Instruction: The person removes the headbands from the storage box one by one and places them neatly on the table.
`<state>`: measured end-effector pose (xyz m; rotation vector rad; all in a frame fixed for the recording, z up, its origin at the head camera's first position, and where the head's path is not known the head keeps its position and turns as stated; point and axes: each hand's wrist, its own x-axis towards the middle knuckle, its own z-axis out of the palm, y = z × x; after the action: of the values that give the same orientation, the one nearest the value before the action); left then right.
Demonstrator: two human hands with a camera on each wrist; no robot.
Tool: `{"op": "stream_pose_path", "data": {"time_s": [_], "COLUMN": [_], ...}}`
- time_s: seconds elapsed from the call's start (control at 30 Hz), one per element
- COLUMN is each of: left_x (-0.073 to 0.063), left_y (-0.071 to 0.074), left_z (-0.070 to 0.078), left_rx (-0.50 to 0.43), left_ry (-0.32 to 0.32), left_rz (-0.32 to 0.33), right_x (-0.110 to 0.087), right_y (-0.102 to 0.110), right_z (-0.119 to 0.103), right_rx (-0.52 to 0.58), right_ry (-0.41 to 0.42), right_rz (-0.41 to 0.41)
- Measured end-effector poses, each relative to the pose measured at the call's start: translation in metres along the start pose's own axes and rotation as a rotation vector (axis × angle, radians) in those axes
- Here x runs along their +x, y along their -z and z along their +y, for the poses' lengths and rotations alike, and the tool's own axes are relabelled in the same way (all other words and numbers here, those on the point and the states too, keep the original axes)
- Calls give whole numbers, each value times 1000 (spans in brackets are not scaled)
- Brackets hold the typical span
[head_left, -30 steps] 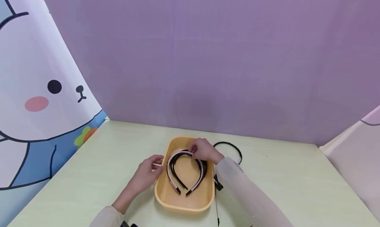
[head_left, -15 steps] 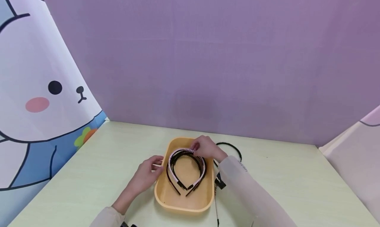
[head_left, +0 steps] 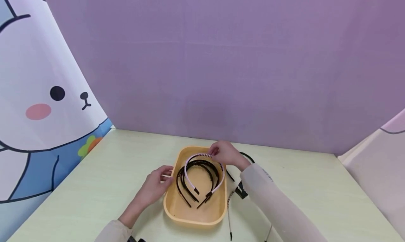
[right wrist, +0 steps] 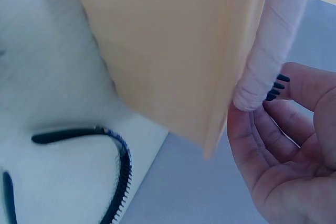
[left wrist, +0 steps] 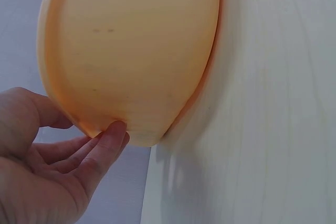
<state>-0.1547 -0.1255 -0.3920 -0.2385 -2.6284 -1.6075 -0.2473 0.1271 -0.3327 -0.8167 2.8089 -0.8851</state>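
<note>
My right hand [head_left: 227, 152] pinches a pale pink wrapped headband [head_left: 186, 175] with black inner teeth near the top of its arc. It hangs over the right part of an orange-yellow plastic tray [head_left: 196, 221], its ends pointing toward me. In the right wrist view, thumb and fingers close round the headband [right wrist: 275, 35] beside the tray wall [right wrist: 168, 35]. Several black headbands [head_left: 179, 191] lie nested in the tray below it. My left hand [head_left: 155, 183] holds the tray's left rim; the left wrist view has its fingertips [left wrist: 113, 132] against the outer wall.
On the table [head_left: 316, 193] right of the tray lie a black toothed headband [head_left: 248, 157], partly behind my right arm, and a thin pale headband [head_left: 229, 217] with a dark tip. A purple backdrop [head_left: 221, 77] rises behind the table.
My right hand has lifted the pink headband and moved it right and away from me, off the black ones. My left hand stays at the tray.
</note>
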Motion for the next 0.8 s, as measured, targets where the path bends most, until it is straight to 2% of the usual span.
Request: {"op": "stream_pose_path", "data": {"time_s": [0.27,0.47,0.8], "left_x": [1,1,1], "left_y": [-1,-1,-1], "left_z": [-1,0,-1], "left_rx": [-1,-3,13], "left_ry": [2,5,-3], "left_rz": [2,1,7], "right_x": [-11,-18,-33], "right_y": [15,23,36], "right_z": [5,10,22], "right_rx": [16,-15,-34], "right_ry": [-5,17,-15], "right_rz": [8,11,30]}}
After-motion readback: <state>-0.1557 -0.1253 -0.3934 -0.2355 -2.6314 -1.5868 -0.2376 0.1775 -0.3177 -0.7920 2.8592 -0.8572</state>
